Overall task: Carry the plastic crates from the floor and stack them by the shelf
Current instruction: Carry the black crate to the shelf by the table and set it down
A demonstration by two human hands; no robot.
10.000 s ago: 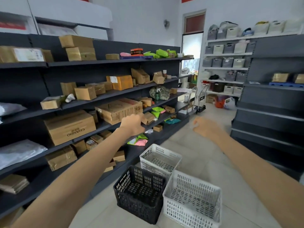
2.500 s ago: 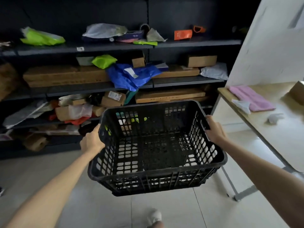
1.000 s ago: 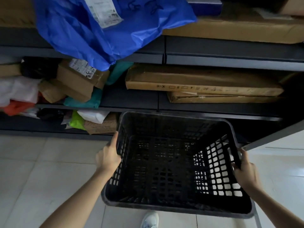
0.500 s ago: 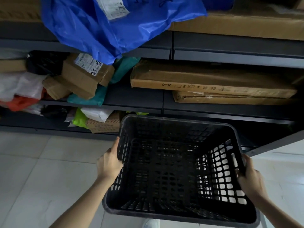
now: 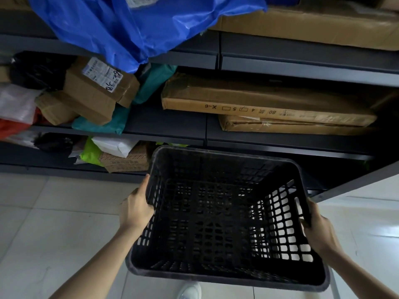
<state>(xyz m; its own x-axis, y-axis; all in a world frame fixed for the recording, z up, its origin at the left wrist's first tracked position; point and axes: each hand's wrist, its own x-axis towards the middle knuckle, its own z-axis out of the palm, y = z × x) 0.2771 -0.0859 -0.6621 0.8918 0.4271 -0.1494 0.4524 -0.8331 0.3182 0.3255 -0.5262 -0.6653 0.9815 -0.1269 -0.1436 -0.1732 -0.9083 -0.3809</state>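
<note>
A black plastic crate (image 5: 218,275) with latticed walls fills the lower middle of the head view, its open top toward me and nothing inside. My left hand (image 5: 135,209) grips the crate's left rim. On the opposite rim, my right hand (image 5: 318,226) is closed around the handle slot. The crate's far edge sits close against the lowest level of the dark metal shelf (image 5: 280,145). Whether its base touches the tiled floor (image 5: 54,223) I cannot tell.
The shelf holds flat cardboard boxes (image 5: 267,100), a labelled carton (image 5: 97,89), a blue plastic bag (image 5: 138,24) and assorted parcels. A grey metal leg (image 5: 354,183) slants at right. My white shoe (image 5: 190,291) shows under the crate.
Over the last second the crate has come lower and nearer the shelf's bottom level, and my view has tilted a little downward. Both hands keep the same grip on its rims.
</note>
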